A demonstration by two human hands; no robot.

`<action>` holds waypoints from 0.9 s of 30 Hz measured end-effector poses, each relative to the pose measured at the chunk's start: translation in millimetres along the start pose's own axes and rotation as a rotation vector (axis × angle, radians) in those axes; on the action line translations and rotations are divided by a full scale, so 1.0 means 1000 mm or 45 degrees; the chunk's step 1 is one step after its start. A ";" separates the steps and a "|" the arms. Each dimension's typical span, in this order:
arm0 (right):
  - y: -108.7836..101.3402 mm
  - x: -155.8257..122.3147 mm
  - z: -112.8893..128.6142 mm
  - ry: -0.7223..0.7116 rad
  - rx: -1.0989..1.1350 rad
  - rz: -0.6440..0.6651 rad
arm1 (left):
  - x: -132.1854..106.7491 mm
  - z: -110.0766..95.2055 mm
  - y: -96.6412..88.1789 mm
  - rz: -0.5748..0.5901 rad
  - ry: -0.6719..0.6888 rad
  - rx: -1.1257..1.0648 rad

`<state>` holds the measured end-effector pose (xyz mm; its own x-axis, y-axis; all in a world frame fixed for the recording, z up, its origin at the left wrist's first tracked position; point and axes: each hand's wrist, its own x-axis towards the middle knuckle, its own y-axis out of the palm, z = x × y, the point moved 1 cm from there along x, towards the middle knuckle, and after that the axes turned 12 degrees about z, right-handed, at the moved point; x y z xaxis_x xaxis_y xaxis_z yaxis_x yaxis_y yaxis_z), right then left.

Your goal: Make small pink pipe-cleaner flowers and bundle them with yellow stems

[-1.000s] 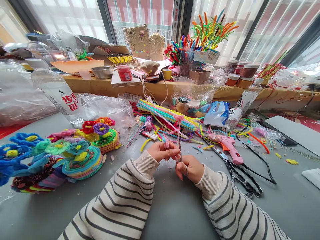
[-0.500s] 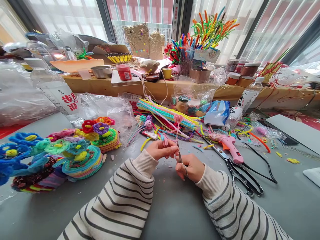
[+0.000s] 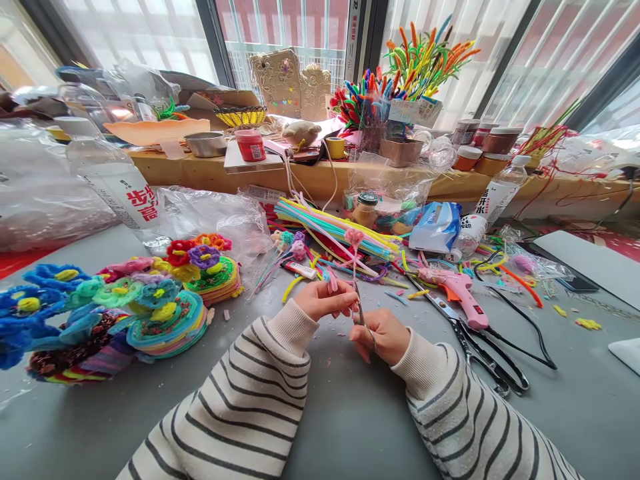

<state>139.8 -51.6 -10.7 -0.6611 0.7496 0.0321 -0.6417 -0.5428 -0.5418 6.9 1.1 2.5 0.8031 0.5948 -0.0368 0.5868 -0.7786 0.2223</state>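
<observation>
My left hand [image 3: 324,299] pinches the stem of a pink pipe-cleaner flower [image 3: 354,239] that stands upright above my fingers. My right hand [image 3: 381,335] is closed around the lower end of the same stem, with a thin metal piece, perhaps wire or small pliers, showing between the fingers. Both hands meet over the grey table [image 3: 350,413] near its middle. Both sleeves are striped white and dark.
Finished pipe-cleaner flowers and coasters [image 3: 165,313] pile at the left. A bundle of coloured pipe cleaners [image 3: 330,227], a pink glue gun [image 3: 457,293] and black scissors [image 3: 480,353] lie to the right. A water bottle [image 3: 115,180] and plastic bags stand at the back left, and a cluttered wooden shelf [image 3: 320,177] behind.
Both hands stay in almost the same place, turning the stem slightly. The pink flower head has shifted a little.
</observation>
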 end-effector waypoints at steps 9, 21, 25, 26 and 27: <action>0.001 -0.001 -0.004 -0.070 0.046 0.063 | 0.000 0.001 0.000 0.048 0.014 0.004; 0.000 -0.001 0.002 0.060 0.056 -0.038 | -0.001 -0.002 0.003 -0.020 0.014 0.034; 0.000 -0.001 0.000 0.066 0.078 -0.053 | -0.002 -0.007 0.006 -0.083 0.001 0.069; 0.000 -0.001 0.000 0.047 0.078 -0.064 | -0.002 -0.007 0.006 -0.093 -0.009 0.081; 0.001 -0.001 -0.001 0.022 0.070 -0.065 | -0.002 -0.008 0.006 -0.106 -0.021 0.093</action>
<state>140.3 -52.4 -11.5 -0.6206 0.7829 0.0439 -0.6951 -0.5235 -0.4927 8.1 -3.5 11.5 0.7525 0.6551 -0.0680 0.6570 -0.7395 0.1465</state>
